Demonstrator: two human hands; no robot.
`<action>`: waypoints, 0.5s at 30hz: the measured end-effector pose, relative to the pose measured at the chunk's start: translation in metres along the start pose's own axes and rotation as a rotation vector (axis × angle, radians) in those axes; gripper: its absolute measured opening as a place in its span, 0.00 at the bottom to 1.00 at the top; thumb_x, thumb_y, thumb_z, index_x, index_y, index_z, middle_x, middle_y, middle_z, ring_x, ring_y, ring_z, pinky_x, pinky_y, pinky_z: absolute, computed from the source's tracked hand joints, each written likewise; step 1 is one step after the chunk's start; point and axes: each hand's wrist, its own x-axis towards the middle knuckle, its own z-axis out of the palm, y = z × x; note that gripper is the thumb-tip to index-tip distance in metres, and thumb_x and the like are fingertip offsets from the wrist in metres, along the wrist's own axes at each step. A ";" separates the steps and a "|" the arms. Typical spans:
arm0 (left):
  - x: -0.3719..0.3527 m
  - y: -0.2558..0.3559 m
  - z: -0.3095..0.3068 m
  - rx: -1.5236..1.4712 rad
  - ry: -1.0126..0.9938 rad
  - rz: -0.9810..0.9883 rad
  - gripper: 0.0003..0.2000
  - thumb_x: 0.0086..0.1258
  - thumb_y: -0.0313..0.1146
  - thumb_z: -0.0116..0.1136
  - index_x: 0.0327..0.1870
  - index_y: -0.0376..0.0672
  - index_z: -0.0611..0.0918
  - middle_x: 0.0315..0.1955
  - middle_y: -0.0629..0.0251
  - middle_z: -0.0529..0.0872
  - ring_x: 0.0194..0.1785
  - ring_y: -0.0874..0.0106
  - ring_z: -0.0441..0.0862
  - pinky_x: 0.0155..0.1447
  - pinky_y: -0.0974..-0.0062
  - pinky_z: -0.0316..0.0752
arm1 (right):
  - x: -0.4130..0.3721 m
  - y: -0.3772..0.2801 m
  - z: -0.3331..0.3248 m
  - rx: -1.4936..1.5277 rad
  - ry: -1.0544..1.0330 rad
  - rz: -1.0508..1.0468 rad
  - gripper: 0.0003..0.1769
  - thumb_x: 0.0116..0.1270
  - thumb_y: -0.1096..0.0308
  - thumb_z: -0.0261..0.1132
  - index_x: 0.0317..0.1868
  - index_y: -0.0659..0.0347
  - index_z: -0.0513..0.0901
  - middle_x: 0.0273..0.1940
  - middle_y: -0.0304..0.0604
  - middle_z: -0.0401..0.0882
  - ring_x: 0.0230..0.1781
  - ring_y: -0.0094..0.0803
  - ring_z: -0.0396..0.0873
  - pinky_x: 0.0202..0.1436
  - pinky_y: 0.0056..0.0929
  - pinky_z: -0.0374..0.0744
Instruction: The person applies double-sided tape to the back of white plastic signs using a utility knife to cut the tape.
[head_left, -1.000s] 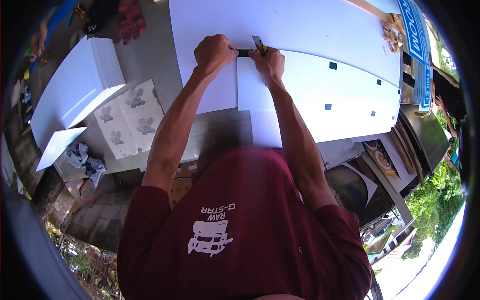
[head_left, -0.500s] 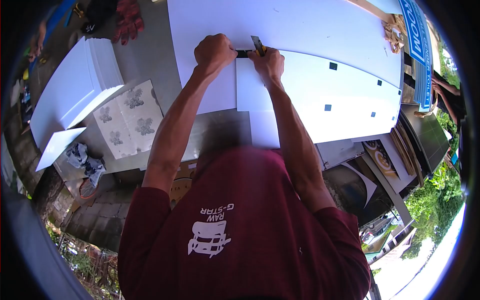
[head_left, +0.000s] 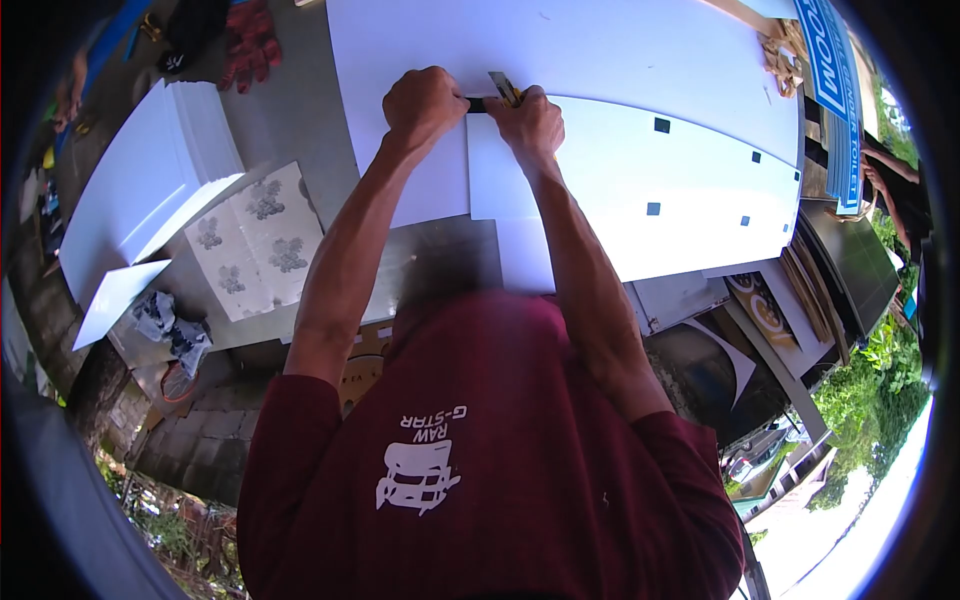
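Note:
My left hand [head_left: 424, 104] is closed, pinching one end of a short black strip of tape [head_left: 477, 105] between thumb and fingers. At the strip's other end are the fingertips of my right hand [head_left: 532, 122]. That hand is curled around a yellow-and-black utility knife [head_left: 513, 97], whose blade points up and away from me. Under the strip lies the top left corner of a white panel [head_left: 590, 190], which bears several small black squares [head_left: 661, 125]. A larger white sheet [head_left: 560, 45] is spread beneath the panel.
To the left stand a stack of white sheets [head_left: 150, 170] and a flower-patterned board [head_left: 262, 240]. A red glove [head_left: 250, 45] lies at the far left. Blue signs [head_left: 840, 100] are stacked at the right, near another person's arm [head_left: 885, 175]. Board offcuts [head_left: 770, 310] sit below.
The whole view has shifted slightly. The knife in my right hand has tilted a little to the left, while both hands stay at the tape by the panel's corner.

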 end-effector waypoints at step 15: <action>-0.004 -0.003 0.005 0.025 0.031 0.017 0.12 0.61 0.44 0.72 0.41 0.50 0.93 0.33 0.62 0.92 0.39 0.61 0.90 0.46 0.63 0.84 | -0.011 0.012 0.003 0.048 -0.073 -0.144 0.27 0.69 0.48 0.66 0.47 0.69 0.75 0.33 0.55 0.86 0.36 0.47 0.88 0.43 0.43 0.85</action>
